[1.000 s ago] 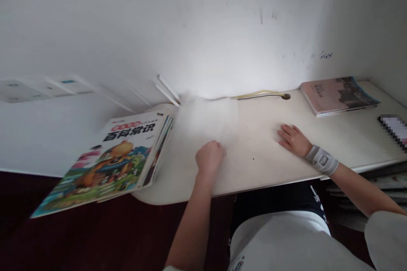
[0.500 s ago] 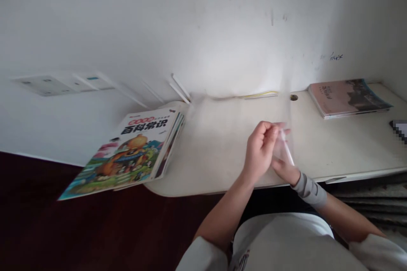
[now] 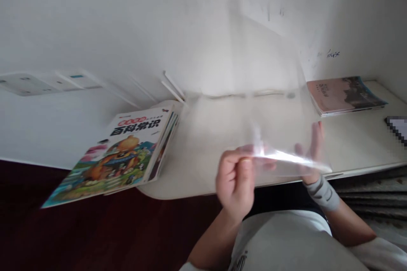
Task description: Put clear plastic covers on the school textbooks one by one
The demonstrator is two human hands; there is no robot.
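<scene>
A clear plastic sheet [image 3: 280,123] is gleaming above the counter [image 3: 197,165], white glare streaking its lower part. The left hand [image 3: 237,180] is pinching it; the right hand [image 3: 310,154], spread open, is showing through.

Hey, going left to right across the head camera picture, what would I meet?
White wall plates, bear-cover book stack, left hand, right hand, pink-covered book stack, pixelated dark-edged object. The clear sheet overlaps both hands, so it gets no place in the order.
</scene>
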